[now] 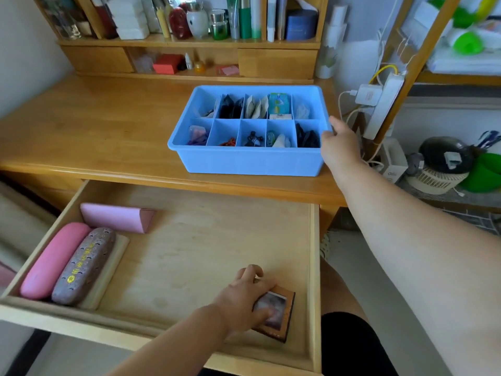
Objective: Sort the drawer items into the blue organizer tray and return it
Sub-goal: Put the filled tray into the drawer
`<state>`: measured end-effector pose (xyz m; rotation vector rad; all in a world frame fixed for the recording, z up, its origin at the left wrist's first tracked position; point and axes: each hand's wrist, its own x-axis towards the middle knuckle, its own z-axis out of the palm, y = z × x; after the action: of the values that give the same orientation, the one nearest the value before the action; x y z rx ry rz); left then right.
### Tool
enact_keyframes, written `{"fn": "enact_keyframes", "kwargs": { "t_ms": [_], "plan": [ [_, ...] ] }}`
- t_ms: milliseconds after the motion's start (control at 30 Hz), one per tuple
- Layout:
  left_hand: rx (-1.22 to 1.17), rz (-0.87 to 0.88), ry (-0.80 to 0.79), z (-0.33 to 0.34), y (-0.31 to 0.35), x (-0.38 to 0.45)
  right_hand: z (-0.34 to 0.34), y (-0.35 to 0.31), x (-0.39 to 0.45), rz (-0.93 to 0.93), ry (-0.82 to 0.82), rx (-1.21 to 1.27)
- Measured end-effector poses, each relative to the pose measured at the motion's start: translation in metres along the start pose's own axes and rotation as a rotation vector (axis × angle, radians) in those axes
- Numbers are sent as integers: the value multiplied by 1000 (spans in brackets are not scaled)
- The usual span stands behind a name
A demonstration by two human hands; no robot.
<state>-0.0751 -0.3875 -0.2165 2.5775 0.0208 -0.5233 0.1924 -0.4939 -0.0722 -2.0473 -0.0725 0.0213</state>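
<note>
My left hand (245,297) is down in the open drawer (189,240), near right corner, fingers curled over a small orange box (276,313) with a picture on top. Grip looks closed on it, thumb on the near edge, fingers over the far edge. The box sits on the drawer floor, not lifted yet.

My right hand (339,142) is out on the desk (95,126), holding the right end of the blue tray (244,158), thumb on the rim, fingers wrapped round the outside wall, so clamped on the tray edge.

The tray sits on the desk, far right, just behind the drawer opening. Nearly all its compartments have small stuff in them; the second one in the near row looks the least filled. Can't identify most items, too small.

Left side of the drawer: a pink case (53,263), a brown patterned case (84,264) beside it, a pink triangular case (119,217) further back.

Step, my guess: picking up the last loose small item while steadying the tray. Next: lift the box, carry it far-right to a free compartment, drop it, then set the tray into the bare right half of the drawer.
</note>
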Motion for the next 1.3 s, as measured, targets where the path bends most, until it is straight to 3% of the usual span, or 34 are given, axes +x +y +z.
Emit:
{"fn": "enact_keyframes", "kwargs": {
  "t_ms": [100,167,300,567,700,733,767,833,900,1067,1300],
  "plan": [
    [14,-10,6,10,8,-1,-3,-4,-10,-297,129,-435],
    [2,-46,23,15,11,0,0,-5,-17,-550,124,-564],
    [-76,-86,12,20,20,2,9,-3,-32,-658,-16,-763],
    [-248,-141,-2,5,10,-4,0,-10,-39,-600,-109,-765],
    [-211,-145,144,-20,-26,-42,-3,3,-90,-904,34,-678],
    [-228,-152,169,-27,-39,-57,-1,14,-113,-974,-55,-592],
    [-226,-160,173,-33,-53,-74,2,29,-139,-949,-279,-526],
    [-130,-196,112,-46,-81,-109,10,62,-190,-588,-813,-491],
    [-14,-231,31,-58,-107,-140,19,95,-225,-279,-1087,-477],
    [158,-230,9,-71,-139,-176,19,122,-254,-40,-1169,-331],
    [192,-224,-11,-60,-139,-187,16,114,-264,-64,-1229,-447]
  ]
}}
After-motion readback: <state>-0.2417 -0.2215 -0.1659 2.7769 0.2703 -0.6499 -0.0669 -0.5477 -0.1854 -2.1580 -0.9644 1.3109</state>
